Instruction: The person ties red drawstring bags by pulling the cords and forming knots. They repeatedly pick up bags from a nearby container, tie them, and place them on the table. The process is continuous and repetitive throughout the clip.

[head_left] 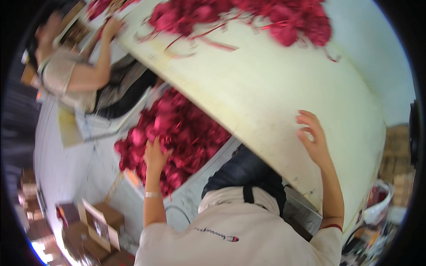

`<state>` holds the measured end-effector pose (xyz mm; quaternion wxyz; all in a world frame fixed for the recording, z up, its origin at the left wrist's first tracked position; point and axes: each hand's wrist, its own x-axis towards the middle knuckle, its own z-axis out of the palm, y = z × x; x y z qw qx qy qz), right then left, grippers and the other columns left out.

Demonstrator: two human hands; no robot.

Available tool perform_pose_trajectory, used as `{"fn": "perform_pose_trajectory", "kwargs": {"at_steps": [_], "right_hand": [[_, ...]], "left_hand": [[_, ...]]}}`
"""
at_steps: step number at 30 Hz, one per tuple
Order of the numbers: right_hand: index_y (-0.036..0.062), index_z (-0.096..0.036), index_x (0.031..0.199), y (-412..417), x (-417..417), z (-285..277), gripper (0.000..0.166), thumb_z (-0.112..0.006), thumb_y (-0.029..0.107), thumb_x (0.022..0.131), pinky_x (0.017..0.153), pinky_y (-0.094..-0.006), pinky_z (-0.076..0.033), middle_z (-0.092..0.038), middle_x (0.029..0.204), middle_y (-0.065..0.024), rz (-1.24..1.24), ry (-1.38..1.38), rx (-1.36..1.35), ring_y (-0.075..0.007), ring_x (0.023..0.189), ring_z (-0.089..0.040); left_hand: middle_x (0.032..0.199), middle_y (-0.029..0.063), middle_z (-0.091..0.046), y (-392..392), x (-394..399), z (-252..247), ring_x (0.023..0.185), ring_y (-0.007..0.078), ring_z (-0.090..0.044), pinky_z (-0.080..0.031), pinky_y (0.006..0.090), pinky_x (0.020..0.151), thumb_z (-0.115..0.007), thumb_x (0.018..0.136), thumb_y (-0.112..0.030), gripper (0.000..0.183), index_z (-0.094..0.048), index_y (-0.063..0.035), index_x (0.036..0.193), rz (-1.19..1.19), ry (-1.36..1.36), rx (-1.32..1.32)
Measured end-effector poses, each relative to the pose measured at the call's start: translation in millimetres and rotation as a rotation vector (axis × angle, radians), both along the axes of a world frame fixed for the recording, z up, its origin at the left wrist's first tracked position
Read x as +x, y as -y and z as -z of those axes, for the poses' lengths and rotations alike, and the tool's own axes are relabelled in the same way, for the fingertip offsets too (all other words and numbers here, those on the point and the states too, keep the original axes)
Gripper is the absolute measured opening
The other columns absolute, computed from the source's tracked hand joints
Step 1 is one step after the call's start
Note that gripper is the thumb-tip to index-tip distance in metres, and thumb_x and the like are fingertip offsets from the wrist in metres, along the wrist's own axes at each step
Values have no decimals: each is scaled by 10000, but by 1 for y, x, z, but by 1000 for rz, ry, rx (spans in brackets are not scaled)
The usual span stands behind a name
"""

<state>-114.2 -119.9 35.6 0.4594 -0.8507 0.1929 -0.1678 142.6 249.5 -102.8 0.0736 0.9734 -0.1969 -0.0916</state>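
My left hand (155,154) reaches over a heap of dark red fabric pieces with ribbons (179,133), piled in a container beside the table. Its fingers are spread at the heap's left part; whether they touch it is hard to tell. Over the pale tabletop (266,99) my right hand (312,136) hangs with fingers curved apart and nothing between them. More red fabric pieces (283,20) lie along the table's far side, with loose red ribbons (213,33) trailing from them. Motion blurs the picture.
At the upper left a person (80,73) sits by the table, both hands near other red pieces. Open cardboard boxes (100,222) stand on the floor at the lower left. A white bag (379,202) and stacked brown boxes (396,159) are at the right.
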Motion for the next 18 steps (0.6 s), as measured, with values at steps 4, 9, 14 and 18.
{"fn": "perform_pose_trajectory", "kwargs": {"at_steps": [4, 9, 14, 18], "right_hand": [[60, -533, 1078, 27, 1, 0, 282, -582, 55, 800, 790, -286, -440, -447, 1232, -124, 111, 8, -286, -242, 1020, -506], [46, -533, 1053, 44, -19, 18, 255, -582, 59, 803, 750, -285, -457, -447, 1227, -134, 206, -30, -226, -273, 1011, -508], [40, -534, 1051, 40, -15, 20, 251, -576, 39, 804, 759, -315, -463, -450, 1213, -128, 169, 4, -139, -251, 1002, -511], [45, -531, 1072, 51, -42, 20, 276, -575, 24, 800, 787, -309, -451, -456, 1216, -122, 272, 40, -86, -235, 1016, -509]], "left_hand": [[994, 156, -580, 78, -3, -66, 936, 319, -545, -434, 367, 817, -641, 757, -111, 276, -570, -10, 1004, 177, 154, -731], [926, 120, -602, 253, -7, -159, 882, 248, -556, -422, 324, 782, -628, 776, -66, 170, -585, 6, 924, 720, 236, -1134], [1212, 140, -479, 448, 65, -140, 1111, 299, -441, -381, 407, 907, -659, 765, -303, 523, -497, -40, 1187, 724, 464, -987], [989, 127, -580, 507, 56, -153, 916, 251, -541, -428, 347, 785, -638, 772, -257, 420, -550, -12, 1102, 695, 272, -718]]}}
